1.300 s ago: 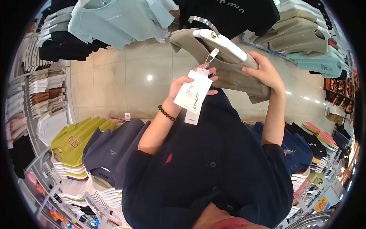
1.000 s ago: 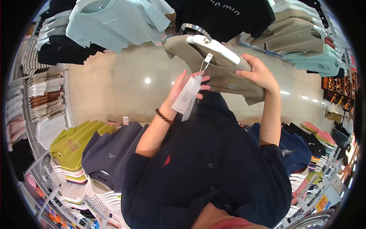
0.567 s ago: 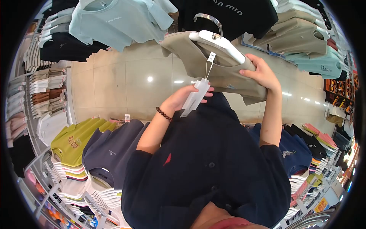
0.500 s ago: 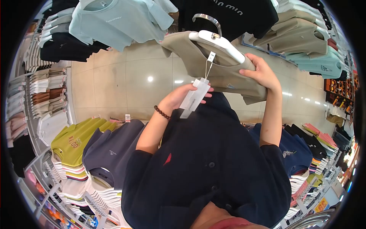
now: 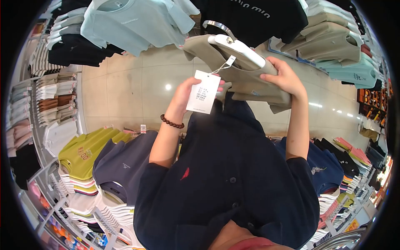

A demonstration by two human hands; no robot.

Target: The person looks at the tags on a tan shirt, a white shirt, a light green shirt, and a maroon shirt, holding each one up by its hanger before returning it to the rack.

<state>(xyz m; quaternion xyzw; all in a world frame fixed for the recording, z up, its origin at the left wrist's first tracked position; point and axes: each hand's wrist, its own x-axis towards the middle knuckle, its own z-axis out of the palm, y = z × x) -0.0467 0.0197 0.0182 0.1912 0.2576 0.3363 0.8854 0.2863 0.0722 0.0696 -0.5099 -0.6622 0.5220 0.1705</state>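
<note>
A khaki shirt (image 5: 246,81) hangs on a white hanger (image 5: 246,52) with a metal hook (image 5: 220,27), in front of my chest. My right hand (image 5: 285,79) is closed around the shirt's shoulder and the hanger's end, thumb on the near side. My left hand (image 5: 185,93), with a dark bead bracelet (image 5: 172,122) at the wrist, pinches a white price tag (image 5: 203,92). The tag's printed face is toward me, its small text too fine to read. A thin string joins it to a small white label (image 5: 230,61) near the collar.
Racks surround me. Ahead hang a light blue shirt (image 5: 137,21) and a black shirt (image 5: 254,18); khaki shirts (image 5: 333,41) are at upper right. Behind me hang a green shirt (image 5: 85,152), a grey shirt (image 5: 123,166) and a navy shirt (image 5: 325,166). Tiled floor (image 5: 125,91) lies between.
My left hand has turned the tag, which was tilted and bunched, so its printed face shows flat. The hand moved slightly left. My right hand keeps its hold on the shirt.
</note>
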